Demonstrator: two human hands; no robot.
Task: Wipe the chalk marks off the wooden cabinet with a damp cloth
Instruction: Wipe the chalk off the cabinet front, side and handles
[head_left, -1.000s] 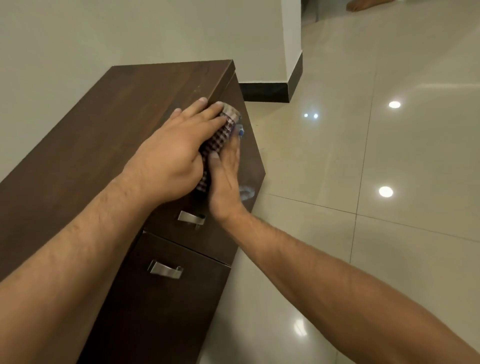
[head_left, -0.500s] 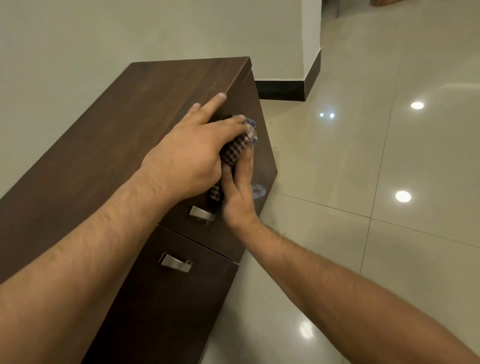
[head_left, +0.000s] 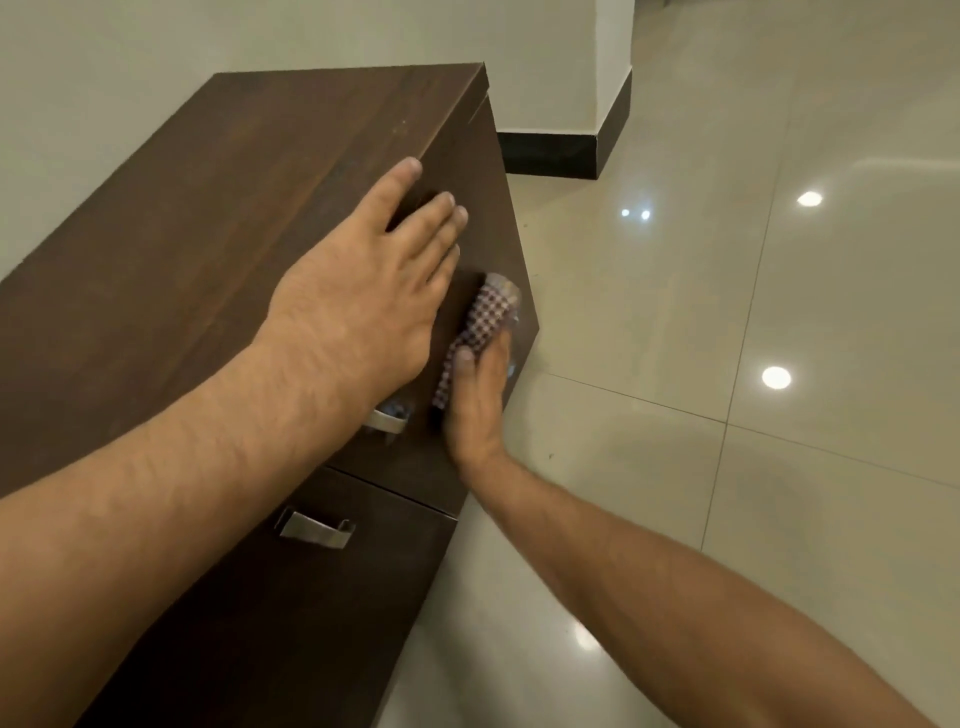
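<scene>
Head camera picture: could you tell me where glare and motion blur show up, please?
Head view: ceiling lights reflect as bright spots on the glossy floor tiles; the right hand and checked cloth are slightly smeared; the left hand on the cabinet is sharper; straight edges bow from the wide lens.

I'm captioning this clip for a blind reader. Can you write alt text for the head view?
A person's right hand presses a checked cloth against the front of a dark wooden cabinet, while the left hand rests flat on its top edge. Two metal handles show below, above a glossy tiled floor.
</scene>
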